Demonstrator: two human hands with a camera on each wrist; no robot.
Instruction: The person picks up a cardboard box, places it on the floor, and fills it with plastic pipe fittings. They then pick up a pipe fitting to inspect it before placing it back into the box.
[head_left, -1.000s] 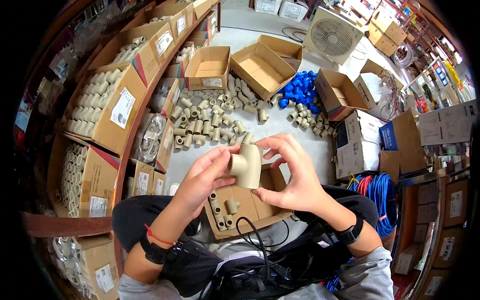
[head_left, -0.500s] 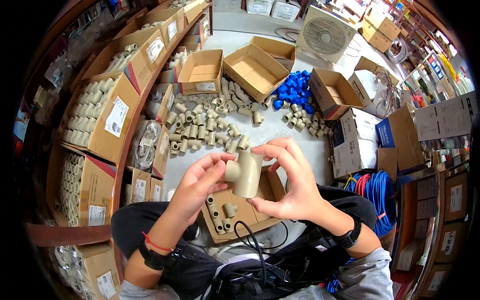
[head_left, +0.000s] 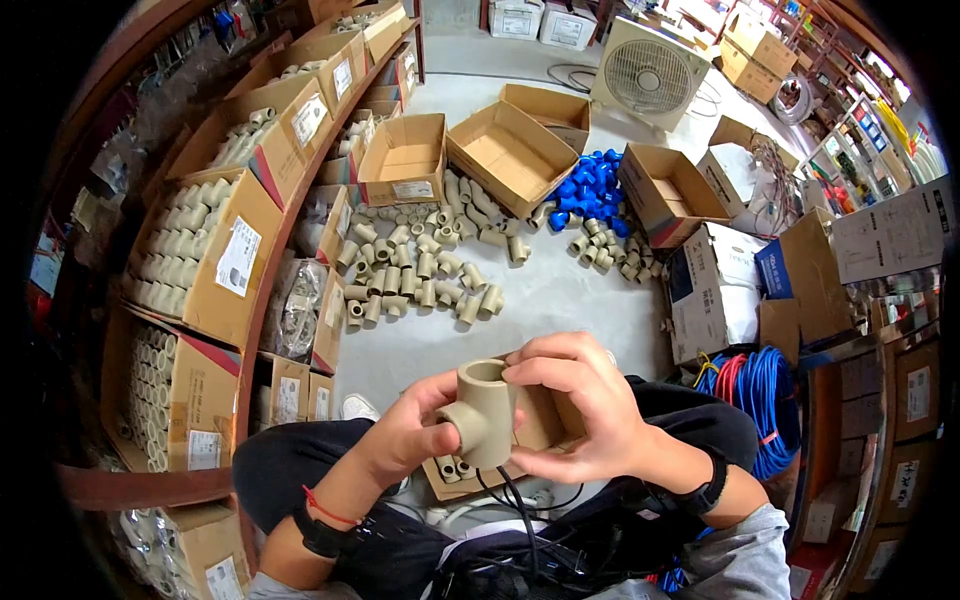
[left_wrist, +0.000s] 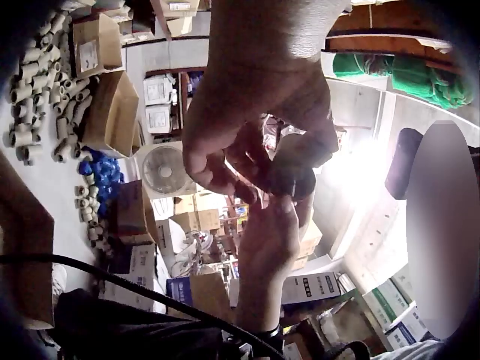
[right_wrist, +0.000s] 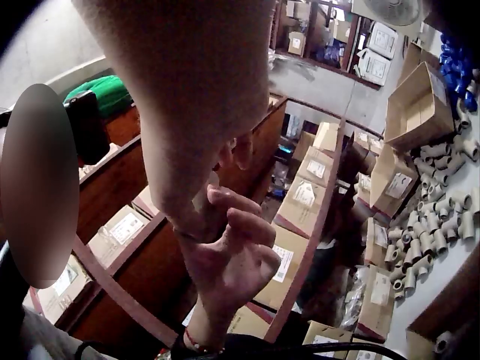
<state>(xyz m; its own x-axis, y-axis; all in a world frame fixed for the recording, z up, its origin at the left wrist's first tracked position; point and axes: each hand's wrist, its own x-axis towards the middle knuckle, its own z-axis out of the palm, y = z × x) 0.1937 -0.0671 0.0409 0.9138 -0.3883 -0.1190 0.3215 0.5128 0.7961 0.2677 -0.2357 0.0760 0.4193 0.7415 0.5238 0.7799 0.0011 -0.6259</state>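
Note:
A beige pipe tee (head_left: 484,425) is held over the lap between both hands, its open upper end facing up in the head view. My left hand (head_left: 408,428) grips it around the side branch, thumb across the branch. From the other side my right hand (head_left: 580,405) pinches the tee, fingers at the upper rim and thumb low on the body. Below the hands sits a cardboard box (head_left: 566,425), partly hidden, with small beige fittings (head_left: 450,468) inside. In the left wrist view, the tee (left_wrist: 296,154) appears dark between the hands.
Beyond the knees, loose beige fittings (head_left: 425,270) and blue fittings (head_left: 590,190) lie on the floor. Open cartons (head_left: 515,150) stand behind them. Shelved boxes of fittings (head_left: 205,250) line the left side; blue cable coils (head_left: 765,410) lie at the right.
Both hands have come down toward the lap with the tee. It has turned, so its upper opening now shows, and the hands cover more of the box below.

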